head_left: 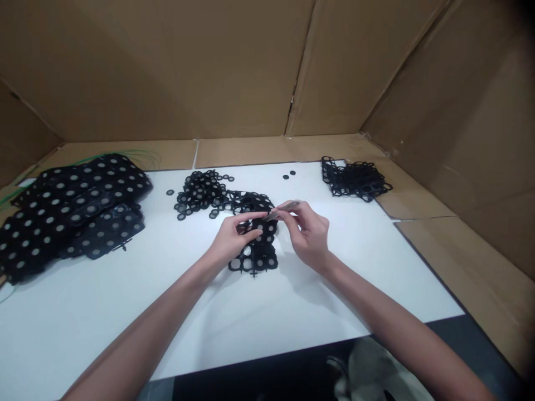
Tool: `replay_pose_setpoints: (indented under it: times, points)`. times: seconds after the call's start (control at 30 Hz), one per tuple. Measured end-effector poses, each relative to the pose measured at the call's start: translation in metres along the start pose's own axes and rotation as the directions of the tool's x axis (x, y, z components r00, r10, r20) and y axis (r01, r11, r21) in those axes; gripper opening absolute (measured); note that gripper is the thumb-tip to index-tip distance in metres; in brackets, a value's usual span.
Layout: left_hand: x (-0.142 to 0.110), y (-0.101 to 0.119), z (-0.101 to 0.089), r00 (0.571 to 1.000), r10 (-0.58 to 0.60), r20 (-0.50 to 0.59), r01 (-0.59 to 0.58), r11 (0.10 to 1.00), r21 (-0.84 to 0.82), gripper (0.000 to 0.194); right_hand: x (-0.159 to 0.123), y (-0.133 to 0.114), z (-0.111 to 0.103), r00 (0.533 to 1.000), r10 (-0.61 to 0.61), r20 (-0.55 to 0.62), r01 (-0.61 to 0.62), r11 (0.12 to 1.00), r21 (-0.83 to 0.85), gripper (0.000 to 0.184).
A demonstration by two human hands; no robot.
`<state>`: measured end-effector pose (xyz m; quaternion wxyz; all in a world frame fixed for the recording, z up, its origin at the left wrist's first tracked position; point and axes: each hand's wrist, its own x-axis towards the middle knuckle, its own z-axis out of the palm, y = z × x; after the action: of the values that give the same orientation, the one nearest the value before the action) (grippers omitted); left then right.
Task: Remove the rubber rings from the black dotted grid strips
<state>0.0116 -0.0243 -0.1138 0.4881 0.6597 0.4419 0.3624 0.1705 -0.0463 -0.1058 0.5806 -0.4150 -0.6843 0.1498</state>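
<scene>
My left hand (234, 236) is closed on the left edge of a black rubbery sheet (267, 262), its thumb on top and a finger along the upper part. Round cells run in rows over this sheet; some hold grey-centred discs, while a few near the front left look pale and see-through. In my right hand (307, 231), pinched between thumb and fingers, are slim metal tweezers (288, 207). Their tip points left and meets the sheet close to my left fingertips. What lies right at the tip is too small to make out.
Behind the sheet lies a heap of black grey-centred rings (200, 189). Two dark discs (289, 175) rest farther back. At right is a pile of black open lattice pieces (359, 181); at left, stacked dotted black sheets (75, 206). Cardboard walls (188, 72) enclose the white table (355, 245).
</scene>
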Motion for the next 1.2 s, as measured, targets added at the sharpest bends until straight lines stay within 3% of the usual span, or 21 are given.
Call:
replay_pose_setpoints:
  times: [0.47,0.83,1.1,1.2]
  points:
    - [0.001,-0.001,0.001,1.000,0.002,0.000,-0.002,1.000,0.019,0.034,0.000,-0.002,-0.001,0.989,-0.149,0.024,0.151,0.981,-0.124,0.014]
    - [0.001,-0.002,-0.001,0.998,-0.036,0.046,0.039,0.997,-0.064,0.035,-0.001,0.000,0.001,0.998,-0.063,0.017,0.065,0.995,-0.080,0.010]
    - [0.001,-0.003,-0.003,0.992,-0.111,0.063,0.120,0.981,-0.155,0.034,-0.002,0.000,0.010,0.989,-0.103,0.106,0.121,0.975,-0.185,0.011]
    - [0.002,-0.002,-0.003,0.992,-0.117,0.053,0.125,0.976,-0.178,0.035,-0.001,-0.002,0.008,0.990,-0.103,0.095,0.117,0.981,-0.153,0.011]
